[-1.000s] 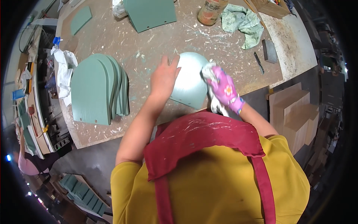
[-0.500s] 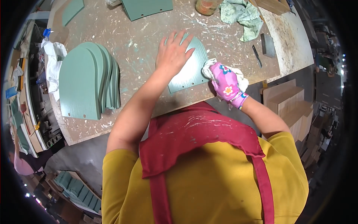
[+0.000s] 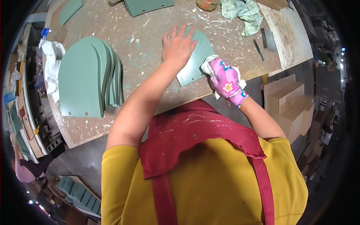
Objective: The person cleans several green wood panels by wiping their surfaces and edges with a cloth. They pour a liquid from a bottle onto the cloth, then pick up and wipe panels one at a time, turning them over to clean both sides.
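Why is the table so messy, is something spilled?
Nothing looks freshly spilled. The worktable is speckled with dried paint splatters, and a crumpled green-stained rag lies near its far edge. The stacked green panels sit fanned, not squared.

Matt green panel (image 3: 198, 56); rough paint-flecked wooden table (image 3: 150, 30).

Person in a mustard-yellow short-sleeved shirt, sleeves ending above the elbows, both forearms bare. Dark red apron over it: wide bib panel across the upper chest, loose folded top edge, two red straps running down over the yellow shirt. Bib is flecked with small pale paint spots and smears. Left hand (image 3: 179, 44) bare, no glove, no watch or ring to be seen. Right hand (image 3: 226, 80) in a pink glove printed with white, yellow and blue flowers, striped multicoloured cuff at the wrist.
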`<state>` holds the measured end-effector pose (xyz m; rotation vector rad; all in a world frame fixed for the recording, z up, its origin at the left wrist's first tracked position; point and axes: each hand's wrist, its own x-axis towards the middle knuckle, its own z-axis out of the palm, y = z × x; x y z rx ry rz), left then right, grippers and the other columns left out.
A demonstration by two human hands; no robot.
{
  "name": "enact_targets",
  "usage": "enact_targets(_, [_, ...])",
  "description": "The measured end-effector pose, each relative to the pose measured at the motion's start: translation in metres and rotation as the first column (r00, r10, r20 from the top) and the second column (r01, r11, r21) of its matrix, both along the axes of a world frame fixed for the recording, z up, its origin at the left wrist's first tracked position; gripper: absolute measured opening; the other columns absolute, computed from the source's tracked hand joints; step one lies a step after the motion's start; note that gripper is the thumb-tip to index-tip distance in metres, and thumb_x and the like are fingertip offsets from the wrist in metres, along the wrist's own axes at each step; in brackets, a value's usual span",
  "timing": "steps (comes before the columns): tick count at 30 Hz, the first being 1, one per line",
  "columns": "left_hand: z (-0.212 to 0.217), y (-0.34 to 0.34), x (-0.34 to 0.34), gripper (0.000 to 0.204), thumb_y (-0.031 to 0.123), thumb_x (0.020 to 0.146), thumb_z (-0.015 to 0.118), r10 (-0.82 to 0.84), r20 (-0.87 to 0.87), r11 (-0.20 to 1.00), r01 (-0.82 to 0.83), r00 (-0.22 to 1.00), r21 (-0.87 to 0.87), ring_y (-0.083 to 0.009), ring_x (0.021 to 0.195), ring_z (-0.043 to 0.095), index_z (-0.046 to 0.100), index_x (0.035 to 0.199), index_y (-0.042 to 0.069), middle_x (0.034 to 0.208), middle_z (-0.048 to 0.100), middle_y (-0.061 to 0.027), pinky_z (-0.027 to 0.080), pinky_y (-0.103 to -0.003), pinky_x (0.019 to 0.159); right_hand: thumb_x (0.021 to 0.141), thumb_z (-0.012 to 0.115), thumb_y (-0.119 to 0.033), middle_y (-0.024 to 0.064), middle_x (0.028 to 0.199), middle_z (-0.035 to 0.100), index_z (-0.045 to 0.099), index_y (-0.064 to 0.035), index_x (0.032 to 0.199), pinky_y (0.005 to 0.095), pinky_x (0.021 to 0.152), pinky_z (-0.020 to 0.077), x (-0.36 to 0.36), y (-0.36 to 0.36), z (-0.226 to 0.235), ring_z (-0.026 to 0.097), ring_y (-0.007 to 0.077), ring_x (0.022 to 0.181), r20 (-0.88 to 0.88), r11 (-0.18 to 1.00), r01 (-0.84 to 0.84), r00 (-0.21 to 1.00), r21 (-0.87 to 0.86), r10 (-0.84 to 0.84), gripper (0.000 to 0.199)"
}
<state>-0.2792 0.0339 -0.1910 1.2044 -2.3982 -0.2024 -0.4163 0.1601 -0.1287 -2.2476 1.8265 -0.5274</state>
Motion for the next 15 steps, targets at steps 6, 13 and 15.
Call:
enact_targets(6, [0.0, -0.002, 0.001, 0.042, 0.033, 0.089, 0.052, -0.009, 0.009, 1.0, 0.009, 1.0, 0.014, -0.0307, 0.122, 0.04, 0.048, 0.128, 0.018, 0.131, 0.046, -0.0089, 0.031, -0.049, 0.096, 0.068, 0.063, -0.009, 0.016, 0.079, 0.056, 0.051, -0.0041, 0.092, 0.0408, 0.064, 0.0477, 0.071, 0.006, -0.002, 0.059, 0.0308, 0.07, -0.002, 0.948, -0.283, 0.958, 0.148, 0.287, 0.028])
enact_targets(13, [0.007, 0.001, -0.005, 0.042, 0.032, 0.089, 0.051, 0.018, -0.012, 0.999, -0.017, 1.0, 0.051, -0.0309, 0.122, 0.04, 0.048, 0.128, 0.017, 0.132, 0.046, -0.0088, 0.031, -0.049, 0.096, 0.072, 0.057, -0.008, 0.0181, 0.085, 0.056, 0.054, -0.0035, 0.096, 0.042, 0.068, 0.0467, 0.044, 0.006, -0.029, 0.057, 0.0348, 0.078, -0.095, 0.965, 0.121, 0.99, 0.235, -0.101, 0.025])
enact_targets(15, [0.002, -0.002, -0.002, 0.042, 0.032, 0.089, 0.051, 0.014, 0.003, 0.999, -0.014, 1.0, 0.044, -0.031, 0.122, 0.04, 0.048, 0.129, 0.017, 0.132, 0.046, -0.0089, 0.03, -0.05, 0.097, 0.072, 0.058, -0.008, 0.0176, 0.085, 0.055, 0.053, -0.0039, 0.093, 0.0414, 0.068, 0.0462, 0.07, 0.017, -0.019, 0.057, 0.034, 0.08, 0.031, 0.993, -0.023, 0.999, 0.116, 0.019, 0.022])
